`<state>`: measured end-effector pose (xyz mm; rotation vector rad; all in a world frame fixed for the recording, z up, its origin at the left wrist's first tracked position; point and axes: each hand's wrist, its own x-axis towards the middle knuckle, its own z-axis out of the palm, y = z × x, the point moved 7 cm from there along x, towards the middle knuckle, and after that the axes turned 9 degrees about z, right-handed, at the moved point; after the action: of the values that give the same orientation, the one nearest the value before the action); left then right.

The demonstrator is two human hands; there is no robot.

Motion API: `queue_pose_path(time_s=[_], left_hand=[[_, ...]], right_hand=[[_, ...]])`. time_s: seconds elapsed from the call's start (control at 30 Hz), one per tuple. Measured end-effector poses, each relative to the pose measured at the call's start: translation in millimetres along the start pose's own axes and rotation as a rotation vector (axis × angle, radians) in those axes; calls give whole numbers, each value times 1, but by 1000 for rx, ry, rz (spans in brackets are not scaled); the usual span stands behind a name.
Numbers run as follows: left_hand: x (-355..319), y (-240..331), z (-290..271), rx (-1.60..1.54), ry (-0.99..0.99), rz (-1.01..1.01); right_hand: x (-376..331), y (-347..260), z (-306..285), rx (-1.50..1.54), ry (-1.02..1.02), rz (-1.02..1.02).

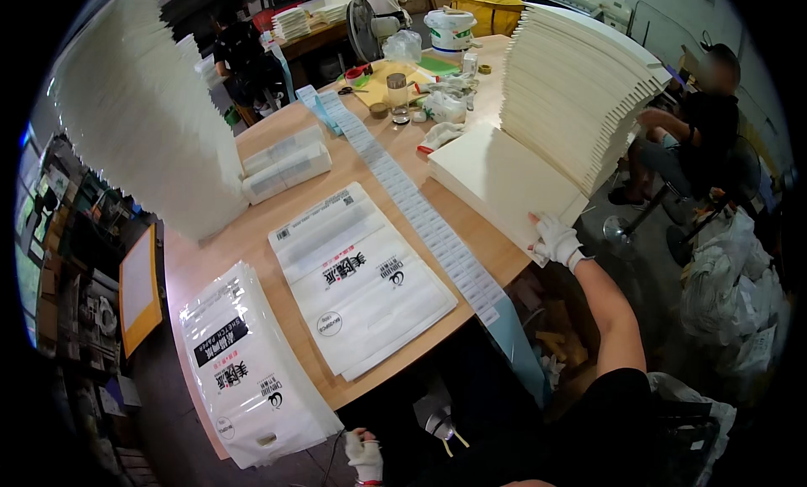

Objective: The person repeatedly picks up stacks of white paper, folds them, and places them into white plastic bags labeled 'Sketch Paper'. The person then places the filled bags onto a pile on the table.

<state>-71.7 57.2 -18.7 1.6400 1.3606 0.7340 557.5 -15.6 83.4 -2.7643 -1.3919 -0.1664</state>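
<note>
My right hand (556, 240), in a white glove with bare fingertips, grips the near edge of a low stack of white paper (496, 172) at the right of the table. Part of its grip is hidden. My left hand (365, 457), also gloved, hangs low in front of the table, fingers curled; whatever they may hold cannot be made out. Close to it lies a pile of glossy printed plastic-wrapped packs (252, 369) at the front left. Beside that pile, flat printed plastic bags (361, 285) lie in the middle of the table.
Tall paper stacks rise at the left (143, 108) and right (572, 92). A long label strip (403, 197) crosses the table and hangs over its front edge. Farther back stand a glass jar (398, 98) and a white bucket (450, 31). A person (706, 108) sits at the right.
</note>
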Motion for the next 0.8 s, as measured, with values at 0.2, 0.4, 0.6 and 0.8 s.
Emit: queue_pose_path(time_s=[0.2,0.4,0.6,0.8], left_hand=[[32,174,115,-100,-433,506],[45,220,285,-1168,-882,-561],[50,214,232,-538,-952,86],[-7,267,190,470,-376,922]], right_hand=[[8,8,-29,155,339,-34],[-101,-141,-117,15,161,-453],[-138,-76,-36,1647,-573,-36],[-184,-164,50,1861,-360,558]])
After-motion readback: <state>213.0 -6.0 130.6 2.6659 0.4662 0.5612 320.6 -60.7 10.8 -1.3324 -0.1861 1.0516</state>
